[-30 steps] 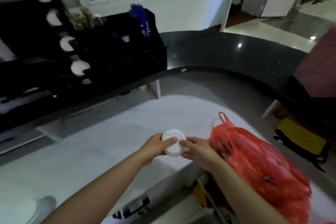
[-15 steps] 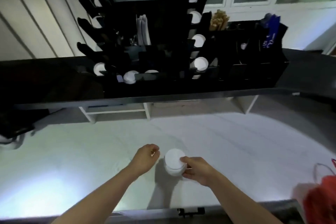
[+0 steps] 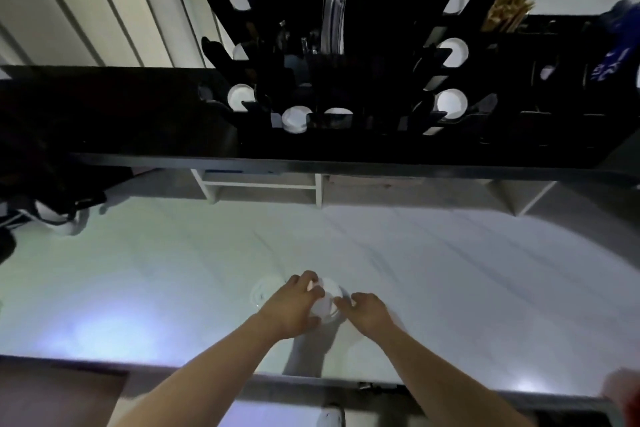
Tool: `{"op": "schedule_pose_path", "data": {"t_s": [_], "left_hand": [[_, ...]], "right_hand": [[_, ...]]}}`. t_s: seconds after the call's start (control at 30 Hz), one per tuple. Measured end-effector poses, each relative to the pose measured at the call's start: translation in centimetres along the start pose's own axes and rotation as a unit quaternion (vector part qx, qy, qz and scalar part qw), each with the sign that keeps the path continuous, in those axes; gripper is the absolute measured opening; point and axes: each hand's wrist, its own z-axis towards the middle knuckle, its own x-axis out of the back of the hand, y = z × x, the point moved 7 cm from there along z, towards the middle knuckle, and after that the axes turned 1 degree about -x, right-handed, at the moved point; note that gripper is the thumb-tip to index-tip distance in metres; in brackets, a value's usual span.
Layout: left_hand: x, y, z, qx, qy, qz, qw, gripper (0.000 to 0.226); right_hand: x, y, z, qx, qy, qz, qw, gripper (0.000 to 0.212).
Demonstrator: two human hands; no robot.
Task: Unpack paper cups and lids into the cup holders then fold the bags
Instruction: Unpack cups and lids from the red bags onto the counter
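A short stack of white lids (image 3: 329, 298) stands on the white counter (image 3: 485, 270), near its front edge. My left hand (image 3: 294, 308) wraps over its left side and top. My right hand (image 3: 369, 314) presses its fingertips against the right side. A faint clear wrapper (image 3: 261, 293) shows on the counter just left of the stack. The black cup holder rack (image 3: 363, 87) stands on the raised black shelf behind, with white lids and cups (image 3: 450, 104) in several of its slots. A corner of the red bag (image 3: 623, 395) shows at the bottom right edge.
The raised black shelf (image 3: 104, 114) runs across the view above the counter. Wooden stirrers (image 3: 509, 10) and a blue packet (image 3: 616, 42) stand in the rack's right part. A dark object with white parts (image 3: 59, 215) lies at the counter's far left.
My view swung left from the red bag to the rack. The lid stack came down onto the counter, and my left hand moved back onto it.
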Motion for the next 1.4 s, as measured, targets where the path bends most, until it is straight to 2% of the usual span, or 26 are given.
{"op": "schedule_pose_path", "data": {"t_s": [0.1,0.17,0.27,0.33,0.43,0.57,0.7,0.8,0.97,1.07,1.17,1.23,1.27,1.33,1.4], "left_hand": [[0.6,0.4,1.0,-0.001,0.013,0.060,0.998,0.063],[1.7,1.1,1.7,0.000,0.055,0.053,0.997,0.060],[3.7,4.0,3.4,-0.020,0.114,0.027,0.993,0.040],[4.6,7.4,4.8,-0.049,0.112,0.022,0.992,0.032],[4.8,13.5,6.8,-0.095,0.097,0.002,0.991,0.036],[4.7,22.7,9.6,-0.157,0.064,-0.014,0.985,0.039],[3.7,33.7,11.8,-0.222,0.026,-0.012,0.975,0.034],[2.5,43.0,12.4,-0.296,0.026,0.017,0.955,0.034],[-0.1,58.2,10.3,-0.456,0.043,0.014,0.889,0.034],[-1.9,65.2,8.7,-0.510,0.030,-0.030,0.859,0.027],[-4.1,70.3,7.6,-0.531,0.000,-0.037,0.847,0.023],[-5.8,72.5,7.3,-0.527,-0.031,-0.029,0.849,0.024],[-6.8,73.3,7.1,-0.524,-0.056,-0.018,0.850,0.026],[-9.4,74.0,6.9,-0.506,-0.126,0.020,0.853,0.030],[-11.9,73.8,6.3,-0.503,-0.203,0.075,0.837,0.034]], "right_hand": [[1.8,1.9,0.0,-0.019,0.044,0.020,0.999,0.049],[3.7,3.8,-0.1,-0.046,0.080,0.050,0.995,0.041],[7.4,6.9,-1.1,-0.070,0.138,0.105,0.982,0.026],[10.0,9.1,-2.3,-0.082,0.168,0.120,0.975,0.022],[13.6,13.1,-4.9,-0.100,0.198,0.154,0.963,0.021],[18.3,19.4,-10.2,-0.115,0.263,0.171,0.943,0.033],[22.1,27.7,-17.7,-0.204,0.343,0.168,0.901,0.035],[23.9,34.2,-23.8,-0.237,0.397,0.154,0.873,0.035],[25.1,44.1,-34.0,-0.306,0.449,0.156,0.825,0.032],[24.9,48.6,-39.0,-0.350,0.460,0.137,0.804,0.029],[24.6,51.6,-42.6,-0.370,0.487,0.098,0.785,0.026],[24.4,52.2,-43.5,-0.325,0.503,0.083,0.796,0.022],[24.1,52.3,-43.3,-0.297,0.490,0.056,0.818,0.018],[22.5,52.7,-42.2,-0.273,0.414,-0.010,0.868,0.023],[20.3,53.6,-41.6,-0.289,0.329,-0.017,0.899,0.032]]}}
